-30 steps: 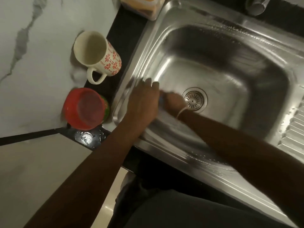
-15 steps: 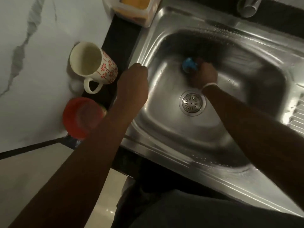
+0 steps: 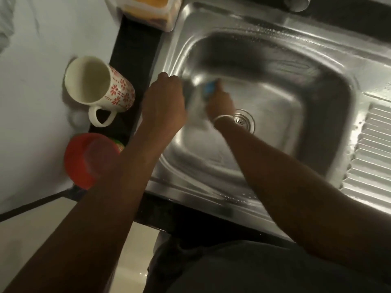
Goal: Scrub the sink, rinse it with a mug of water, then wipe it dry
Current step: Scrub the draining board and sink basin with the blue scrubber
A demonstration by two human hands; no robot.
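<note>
A: Head view: stainless steel sink (image 3: 317,60), basin wet, round drain (image 3: 245,121) near the middle of its floor, ribbed drainboard (image 3: 376,149) to the right.

B: Right hand (image 3: 220,102)?

A: Down in the basin, left of the drain, fingers curled round a blue scrubber (image 3: 209,88), pressing it to the basin floor by the left wall. Blurred. Pale band at the wrist.

B: Left hand (image 3: 164,102)?

A: Resting on the sink's left rim, knuckles up, fingers bent over the edge. Gripping or merely resting: cannot tell.

B: Mug?

A: White mug with red flower print (image 3: 99,87), standing on the counter left of the sink, handle toward the viewer, apart from both hands. Just below it, a red plastic cup (image 3: 88,159). At the top edge, a clear container with something orange inside (image 3: 152,9).
</note>
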